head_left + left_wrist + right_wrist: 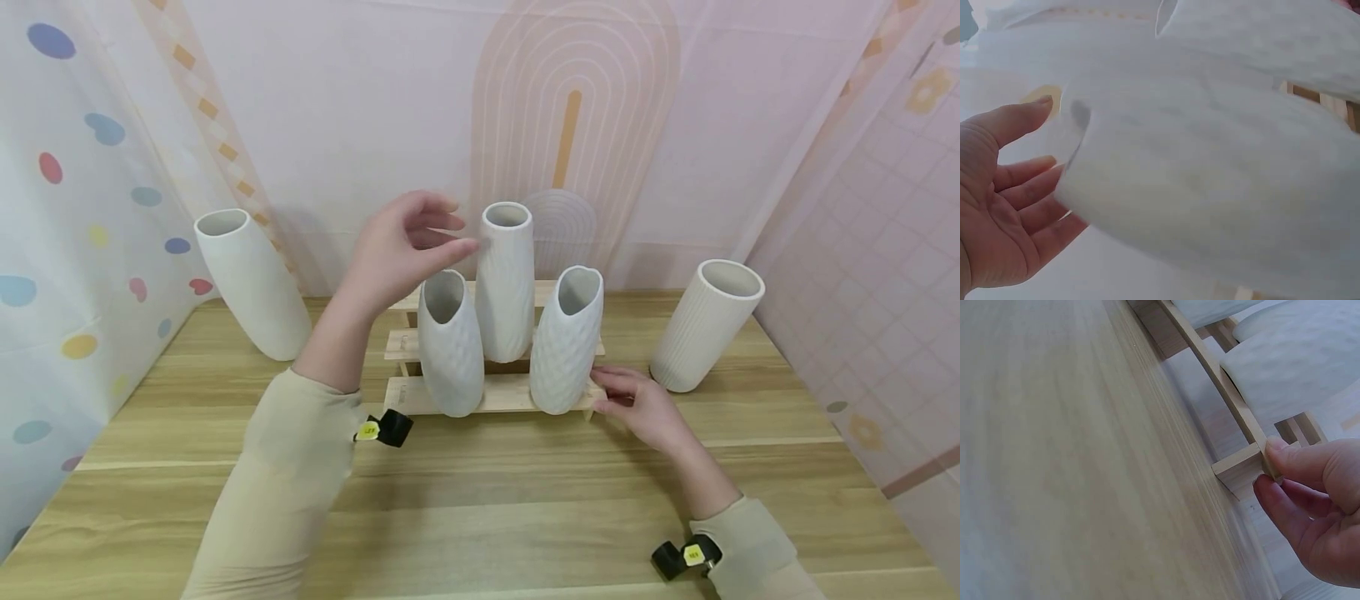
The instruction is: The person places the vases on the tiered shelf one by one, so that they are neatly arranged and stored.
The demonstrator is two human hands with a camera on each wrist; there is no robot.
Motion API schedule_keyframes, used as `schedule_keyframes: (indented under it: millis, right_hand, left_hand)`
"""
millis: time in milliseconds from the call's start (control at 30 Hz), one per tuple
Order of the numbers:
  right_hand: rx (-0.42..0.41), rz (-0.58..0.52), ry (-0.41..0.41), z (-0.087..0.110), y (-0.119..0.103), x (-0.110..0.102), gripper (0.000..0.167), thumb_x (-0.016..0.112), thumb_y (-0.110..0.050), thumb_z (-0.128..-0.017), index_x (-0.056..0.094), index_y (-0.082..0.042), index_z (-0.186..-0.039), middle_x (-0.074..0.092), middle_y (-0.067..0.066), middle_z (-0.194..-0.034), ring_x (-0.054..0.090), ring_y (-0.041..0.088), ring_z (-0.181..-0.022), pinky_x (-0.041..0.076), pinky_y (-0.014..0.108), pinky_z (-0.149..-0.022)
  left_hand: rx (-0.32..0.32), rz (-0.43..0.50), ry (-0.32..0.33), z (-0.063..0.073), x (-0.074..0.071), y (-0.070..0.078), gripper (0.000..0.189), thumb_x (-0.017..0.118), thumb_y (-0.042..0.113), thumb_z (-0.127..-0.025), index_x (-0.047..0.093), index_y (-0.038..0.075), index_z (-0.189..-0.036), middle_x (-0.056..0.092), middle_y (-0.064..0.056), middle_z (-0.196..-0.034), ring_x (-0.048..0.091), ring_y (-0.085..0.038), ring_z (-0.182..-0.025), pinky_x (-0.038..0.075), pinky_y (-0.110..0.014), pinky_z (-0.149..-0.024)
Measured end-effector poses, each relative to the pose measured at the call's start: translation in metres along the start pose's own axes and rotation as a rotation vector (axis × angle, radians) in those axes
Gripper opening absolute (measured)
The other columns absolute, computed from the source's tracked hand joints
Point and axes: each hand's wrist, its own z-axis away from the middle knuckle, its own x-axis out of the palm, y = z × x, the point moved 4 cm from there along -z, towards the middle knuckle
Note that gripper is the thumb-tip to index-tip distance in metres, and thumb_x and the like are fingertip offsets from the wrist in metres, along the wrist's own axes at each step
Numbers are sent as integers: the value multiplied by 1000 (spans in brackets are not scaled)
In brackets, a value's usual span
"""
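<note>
A tiered wooden stand [506, 393] carries three white vases. The tall one [506, 283] stands at the back, with a slant-mouthed vase [452, 358] at front left and a textured slant-mouthed vase [564, 358] at front right. My left hand [408, 250] hovers by the tops of the back and front-left vases, its thumb and fingers spread apart with nothing between them. Whether its thumb tip touches the back vase, I cannot tell. My right hand [637, 404] pinches the right end of the stand's lowest shelf between thumb and fingers, as the shelf edge [1235, 403] shows in the right wrist view.
Another white vase [255, 287] stands at the left of the wooden table [480, 508], near the dotted curtain [82, 250]. A ribbed white vase [705, 329] is to the right, close beside my right hand. A patterned cloth [360, 92] hangs behind the table.
</note>
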Motion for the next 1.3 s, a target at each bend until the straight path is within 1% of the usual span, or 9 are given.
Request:
schedule_keyframes:
  millis: [133,333,467,600,800,933,1000,1133,1300]
  right_hand:
    - [-2,-1,3,0,0,0,42,74,0,-87,62,9,-126,57,26,-131,60,37,-112,53,31,-88]
    - [-1,3,-1,-1,0,0,42,73,0,-87,62,9,-126,57,26,-131,60,37,-111,53,32,-88]
    - [-9,2,3,-1,1,1,41,74,0,-87,62,9,-126,57,26,-131,61,37,-110,53,28,-86]
    - [-16,5,3,-1,1,1,41,73,1,-87,62,9,-125,58,26,-131,61,37,-110,53,25,-85]
    - [-17,20,1,-2,1,1,41,73,0,-87,62,9,-126,58,25,-131,60,36,-110,53,30,-86]
    - [-18,16,7,-2,1,1,41,73,1,-87,62,9,-125,58,26,-130,61,37,-110,53,29,-86]
    - [-18,16,7,-2,2,1,41,73,1,-87,62,9,-125,58,26,-130,60,36,-110,53,28,-86]
    - [-20,19,4,-2,2,1,41,73,1,-87,62,10,-125,57,26,-130,61,37,-109,54,30,-87]
    - [-21,22,2,-1,3,0,41,73,1,-87,62,10,-125,58,26,-130,61,37,-110,54,34,-88]
  left_hand:
    - [5,37,47,9,-14,-23,44,76,23,-88,60,5,-125,69,-11,-115,68,-19,-101,54,-29,-86]
    - [-19,15,116,28,-32,-66,44,75,25,-90,61,4,-126,72,-9,-112,68,-10,-93,54,-22,-78]
    - [-16,34,177,43,-41,-96,40,74,21,-91,61,1,-124,73,-1,-105,68,-6,-90,54,-19,-78]
    - [2,88,263,60,-50,-126,34,74,14,-91,63,4,-121,72,10,-98,68,-5,-88,53,-17,-80]
    - [-18,156,339,82,-69,-166,32,73,6,-90,65,9,-121,72,13,-95,69,-4,-85,53,-14,-77]
    - [-54,162,352,95,-87,-185,35,72,1,-89,65,11,-122,72,13,-96,68,-1,-85,53,-13,-75]
    - [-77,114,358,102,-97,-190,37,72,2,-89,64,11,-124,71,15,-97,67,1,-86,52,-11,-74]
    - [-123,-35,362,116,-116,-197,42,74,9,-90,61,6,-129,70,18,-101,65,4,-89,50,-9,-74]
    - [-189,-100,373,127,-137,-207,51,75,13,-89,56,1,-135,69,21,-102,63,7,-90,48,-7,-75]
